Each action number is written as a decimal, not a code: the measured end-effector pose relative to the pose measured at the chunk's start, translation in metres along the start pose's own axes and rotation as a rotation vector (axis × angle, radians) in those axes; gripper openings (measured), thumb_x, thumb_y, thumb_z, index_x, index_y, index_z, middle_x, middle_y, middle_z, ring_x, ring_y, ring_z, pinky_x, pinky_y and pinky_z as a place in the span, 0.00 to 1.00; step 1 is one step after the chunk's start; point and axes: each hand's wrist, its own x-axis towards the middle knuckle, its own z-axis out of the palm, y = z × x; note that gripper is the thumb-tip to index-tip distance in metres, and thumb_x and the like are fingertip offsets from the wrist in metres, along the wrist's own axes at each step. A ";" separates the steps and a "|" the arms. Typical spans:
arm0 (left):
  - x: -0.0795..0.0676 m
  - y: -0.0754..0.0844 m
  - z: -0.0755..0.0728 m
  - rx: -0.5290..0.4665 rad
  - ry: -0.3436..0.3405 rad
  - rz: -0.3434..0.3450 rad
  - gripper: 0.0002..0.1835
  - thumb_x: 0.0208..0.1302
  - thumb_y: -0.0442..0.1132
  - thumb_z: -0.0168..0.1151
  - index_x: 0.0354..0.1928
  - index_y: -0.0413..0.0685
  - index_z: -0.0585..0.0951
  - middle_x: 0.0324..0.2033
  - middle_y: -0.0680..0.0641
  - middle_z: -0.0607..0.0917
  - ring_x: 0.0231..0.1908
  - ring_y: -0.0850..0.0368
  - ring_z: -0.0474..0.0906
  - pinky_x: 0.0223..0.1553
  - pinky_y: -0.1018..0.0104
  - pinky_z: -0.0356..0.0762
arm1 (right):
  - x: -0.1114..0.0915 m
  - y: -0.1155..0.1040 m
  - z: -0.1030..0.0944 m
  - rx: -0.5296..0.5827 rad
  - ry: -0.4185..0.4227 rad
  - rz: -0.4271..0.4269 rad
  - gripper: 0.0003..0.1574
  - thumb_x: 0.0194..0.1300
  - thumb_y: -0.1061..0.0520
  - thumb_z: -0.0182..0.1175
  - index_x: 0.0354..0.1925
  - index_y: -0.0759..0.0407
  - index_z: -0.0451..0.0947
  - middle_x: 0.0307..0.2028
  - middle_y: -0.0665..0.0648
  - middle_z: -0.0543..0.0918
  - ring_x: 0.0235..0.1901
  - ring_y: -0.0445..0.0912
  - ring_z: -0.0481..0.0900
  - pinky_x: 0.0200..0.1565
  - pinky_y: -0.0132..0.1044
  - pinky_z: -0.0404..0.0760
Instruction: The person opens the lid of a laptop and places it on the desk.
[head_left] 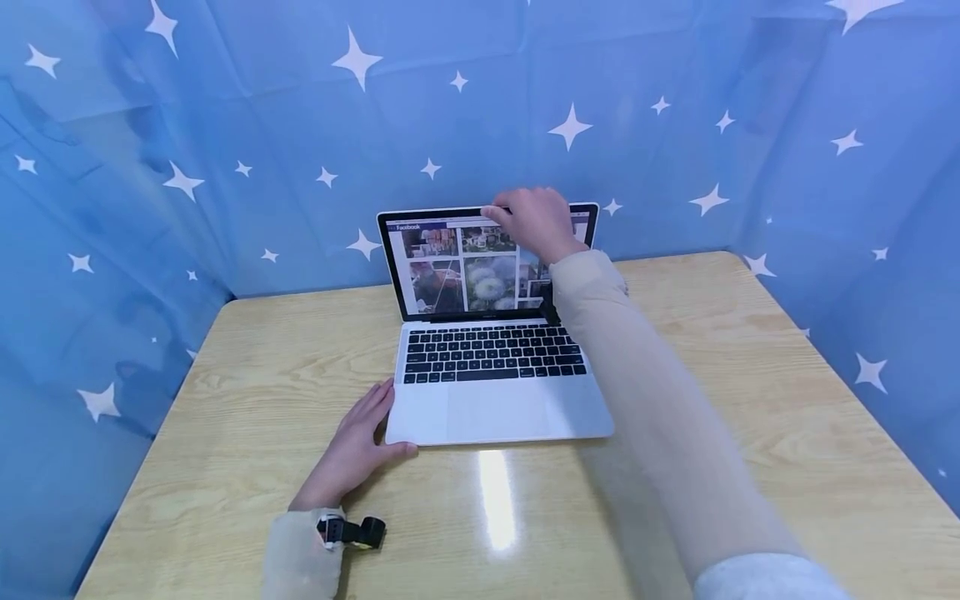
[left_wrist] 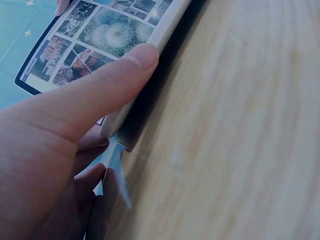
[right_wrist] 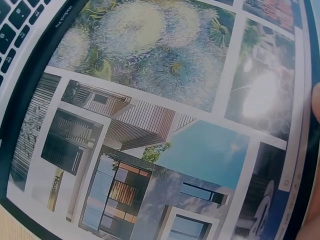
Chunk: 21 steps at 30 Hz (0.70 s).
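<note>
An opened silver laptop (head_left: pixel 495 412) sits on the table, its black keyboard facing up and its screen (head_left: pixel 487 279) showing a page of pictures. At the screen's top edge my right hand (head_left: pixel 536 221) holds the lid, thumb on the front and fingers over the back, partly hidden. My left hand (head_left: pixel 356 446) holds the laptop's front left corner, with the thumb (left_wrist: pixel 115 82) at the front edge and the fingers along the left side. The right wrist view shows the screen (right_wrist: pixel 200 150) up close, with part of the right hand (right_wrist: pixel 312 200) at its border.
The light wooden table (head_left: pixel 292 358) extends around the laptop on both sides. Behind it hangs a blue curtain (head_left: pixel 487 125) with white stars, close to the back edge. A dark strap with a small device (head_left: pixel 352 532) is on the left wrist.
</note>
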 end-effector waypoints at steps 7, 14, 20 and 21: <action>-0.001 0.000 0.000 -0.007 0.003 0.000 0.56 0.41 0.69 0.60 0.68 0.48 0.51 0.68 0.49 0.47 0.67 0.50 0.37 0.63 0.48 0.38 | 0.000 0.002 0.003 -0.014 0.023 -0.009 0.24 0.65 0.36 0.41 0.39 0.44 0.79 0.18 0.50 0.73 0.18 0.46 0.66 0.27 0.39 0.63; -0.001 0.000 0.000 -0.003 -0.004 -0.011 0.56 0.41 0.69 0.59 0.68 0.48 0.51 0.68 0.49 0.47 0.67 0.50 0.37 0.63 0.48 0.37 | 0.003 0.004 0.005 -0.009 0.033 -0.025 0.24 0.64 0.35 0.41 0.39 0.43 0.79 0.20 0.48 0.74 0.19 0.46 0.68 0.31 0.41 0.65; -0.002 0.001 0.000 -0.005 -0.001 -0.002 0.55 0.41 0.69 0.60 0.68 0.47 0.51 0.68 0.48 0.48 0.67 0.49 0.38 0.63 0.46 0.38 | 0.005 0.004 0.007 -0.013 0.024 -0.024 0.25 0.65 0.36 0.40 0.42 0.44 0.79 0.23 0.47 0.76 0.21 0.45 0.69 0.35 0.42 0.66; -0.003 0.001 0.000 -0.007 0.000 -0.002 0.55 0.41 0.69 0.60 0.68 0.48 0.51 0.68 0.48 0.48 0.67 0.49 0.38 0.63 0.47 0.38 | 0.005 0.004 0.007 -0.014 0.024 -0.024 0.25 0.65 0.36 0.40 0.42 0.45 0.79 0.23 0.47 0.77 0.21 0.45 0.70 0.35 0.42 0.66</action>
